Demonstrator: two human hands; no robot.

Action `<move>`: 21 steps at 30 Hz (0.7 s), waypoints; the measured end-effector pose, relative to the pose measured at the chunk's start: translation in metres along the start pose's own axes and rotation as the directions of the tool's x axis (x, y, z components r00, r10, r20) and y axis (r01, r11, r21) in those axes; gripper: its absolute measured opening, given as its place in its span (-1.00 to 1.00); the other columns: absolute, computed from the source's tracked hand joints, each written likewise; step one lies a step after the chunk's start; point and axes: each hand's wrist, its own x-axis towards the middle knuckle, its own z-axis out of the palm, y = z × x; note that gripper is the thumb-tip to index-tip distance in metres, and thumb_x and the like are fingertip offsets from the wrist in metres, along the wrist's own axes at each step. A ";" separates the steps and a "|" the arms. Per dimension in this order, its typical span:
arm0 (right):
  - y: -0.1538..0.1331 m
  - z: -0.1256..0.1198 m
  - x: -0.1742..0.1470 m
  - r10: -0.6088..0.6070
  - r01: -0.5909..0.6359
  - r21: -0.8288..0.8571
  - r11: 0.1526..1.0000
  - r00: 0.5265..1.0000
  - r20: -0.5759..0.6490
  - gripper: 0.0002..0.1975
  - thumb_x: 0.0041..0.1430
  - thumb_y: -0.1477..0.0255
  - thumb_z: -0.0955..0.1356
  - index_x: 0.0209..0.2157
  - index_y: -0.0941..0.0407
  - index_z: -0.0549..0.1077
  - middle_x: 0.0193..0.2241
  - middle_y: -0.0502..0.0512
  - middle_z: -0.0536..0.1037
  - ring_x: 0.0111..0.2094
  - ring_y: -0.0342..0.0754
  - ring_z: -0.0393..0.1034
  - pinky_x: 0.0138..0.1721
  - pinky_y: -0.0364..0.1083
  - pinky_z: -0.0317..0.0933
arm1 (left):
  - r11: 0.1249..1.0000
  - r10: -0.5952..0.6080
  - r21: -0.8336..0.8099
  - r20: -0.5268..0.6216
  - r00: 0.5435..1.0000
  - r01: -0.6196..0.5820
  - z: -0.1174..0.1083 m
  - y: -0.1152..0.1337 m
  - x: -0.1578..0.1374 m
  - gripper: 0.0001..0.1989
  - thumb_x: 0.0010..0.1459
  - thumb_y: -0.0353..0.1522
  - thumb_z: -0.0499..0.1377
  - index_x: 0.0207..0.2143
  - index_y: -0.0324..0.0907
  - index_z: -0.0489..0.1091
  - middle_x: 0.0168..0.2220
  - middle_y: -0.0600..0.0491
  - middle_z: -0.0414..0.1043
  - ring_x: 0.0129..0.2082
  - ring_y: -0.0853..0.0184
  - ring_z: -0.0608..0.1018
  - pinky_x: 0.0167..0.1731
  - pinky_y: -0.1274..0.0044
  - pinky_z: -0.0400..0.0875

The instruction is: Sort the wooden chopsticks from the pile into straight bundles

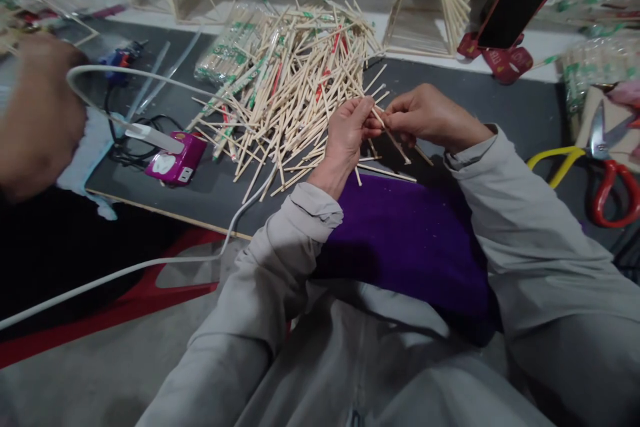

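Note:
Over the right edge of a loose heap of wooden chopsticks (305, 93), my two hands meet. My left hand (349, 128) is closed, thumb and fingers pinching a wooden chopstick (397, 145) that slants down to the right. Right beside it, my right hand (425, 117) is closed too, its fingertips pinched at the upper part of the sticks there; exactly what lies between them is partly hidden. Other chopsticks lie under and around both hands. A purple cloth (400, 227) spreads below them, along the table's front edge.
Wrapped chopstick packs (233, 47) lie behind the heap. At left are a purple power socket (177, 159), a white cable (150, 267), a blue glue gun (120, 59) and another person's arm (43, 113). Scissors (597, 137) lie right; a fanned stick frame (440, 0) stands behind.

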 end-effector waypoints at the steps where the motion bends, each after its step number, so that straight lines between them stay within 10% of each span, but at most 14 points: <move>1: 0.002 0.000 0.000 0.003 -0.004 0.069 0.998 1.000 0.010 -0.74 0.16 0.49 0.40 -0.60 0.17 0.44 -0.73 -0.01 0.31 -0.69 -0.24 0.15 -0.64 -0.19 0.05 | 1.000 0.004 -0.014 0.010 1.000 -0.003 -0.001 0.000 0.001 -0.72 0.23 -0.24 0.25 -0.47 -0.21 0.35 -0.55 0.17 0.40 -0.63 0.60 0.43 -0.59 0.73 0.39; 14: 0.021 -0.010 0.010 0.187 -0.123 0.529 0.839 0.980 -0.069 -0.87 0.10 0.61 0.30 -0.48 0.21 0.45 -0.69 -0.05 0.27 -0.67 -0.26 0.05 -0.71 -0.25 -0.04 | 0.992 0.019 -0.124 0.037 0.999 -0.014 -0.003 0.009 -0.001 -0.88 0.30 -0.30 0.18 -0.24 -0.17 0.43 -0.43 0.17 0.50 -0.58 0.61 0.47 -0.57 0.76 0.38; 21: 0.031 -0.021 0.013 0.159 -0.196 0.622 0.758 0.980 0.116 -0.85 0.04 0.56 0.30 -0.56 0.15 0.28 -0.62 0.00 0.31 -0.69 -0.28 0.02 -0.75 -0.25 -0.18 | 0.972 0.017 -0.232 -0.039 0.999 -0.025 -0.013 0.014 0.003 -0.85 0.33 -0.35 0.14 -0.33 -0.18 0.42 -0.45 0.17 0.46 -0.59 0.61 0.43 -0.59 0.76 0.35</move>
